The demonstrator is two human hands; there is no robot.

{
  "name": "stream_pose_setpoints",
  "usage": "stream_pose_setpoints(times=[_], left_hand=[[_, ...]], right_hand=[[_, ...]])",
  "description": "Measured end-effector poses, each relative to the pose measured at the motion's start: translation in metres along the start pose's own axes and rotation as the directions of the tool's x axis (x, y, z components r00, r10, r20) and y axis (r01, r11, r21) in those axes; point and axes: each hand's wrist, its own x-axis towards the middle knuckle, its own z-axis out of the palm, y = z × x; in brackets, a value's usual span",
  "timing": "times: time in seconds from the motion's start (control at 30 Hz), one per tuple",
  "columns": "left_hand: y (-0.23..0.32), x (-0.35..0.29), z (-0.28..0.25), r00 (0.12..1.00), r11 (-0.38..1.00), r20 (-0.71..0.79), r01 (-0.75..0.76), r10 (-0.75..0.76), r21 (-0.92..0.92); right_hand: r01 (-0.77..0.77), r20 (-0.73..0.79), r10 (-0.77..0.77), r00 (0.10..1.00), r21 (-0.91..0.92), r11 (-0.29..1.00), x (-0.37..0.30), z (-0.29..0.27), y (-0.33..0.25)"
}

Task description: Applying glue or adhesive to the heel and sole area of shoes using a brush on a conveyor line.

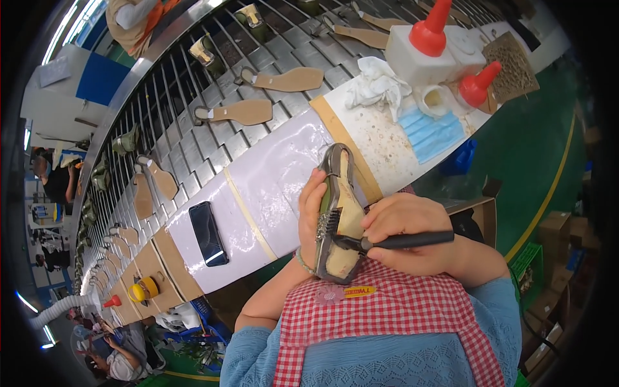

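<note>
In front of my chest, a shoe (349, 209) on its last is turned underside up, showing a pale bottom with a dark rim and a green side. My left hand (309, 216) wraps round its left side and supports it. A black-handled brush (412, 240) is gripped in the fingers of my right hand (407, 222). Its dark bristles lie against the shoe's left edge, near the lower half. Part of the shoe's right side is hidden behind my right fingers.
A phone (208, 233) lies on the white-covered bench (277, 174). Tan soles (290, 79) and green shoes ride the slatted conveyor beyond. White bottles with red nozzles (429, 39), a crumpled cloth (376, 84) and a blue mask (429, 132) sit at right. Far left holds a yellow tape roll (143, 289).
</note>
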Motion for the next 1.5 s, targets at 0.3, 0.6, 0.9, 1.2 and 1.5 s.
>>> stream_pose_setpoints(times=[0.3,0.6,0.9,1.2,1.5], left_hand=[[0.018,0.046,-0.073,0.858,0.616,0.315,0.512,-0.406,-0.599],[0.047,0.051,-0.063,0.645,0.674,0.689,0.672,-0.33,-0.306],[0.047,0.046,-0.064,0.664,0.701,0.695,0.633,-0.275,-0.328],[0.046,0.041,-0.064,0.61,0.676,0.741,0.674,-0.281,-0.299],[0.047,0.039,-0.066,0.608,0.668,0.746,0.677,-0.272,-0.309]], right_hand=[[-0.137,-0.156,0.462,0.873,0.831,0.539,0.005,-0.019,0.006],[-0.2,-0.188,0.325,0.927,0.483,0.852,0.016,0.007,0.0],[-0.094,-0.03,0.099,0.995,0.148,0.985,0.015,0.001,-0.001],[0.074,-0.103,-0.079,0.992,-0.05,0.996,0.026,-0.002,-0.005],[0.093,0.051,-0.092,0.994,-0.034,0.995,0.03,-0.008,-0.01]])
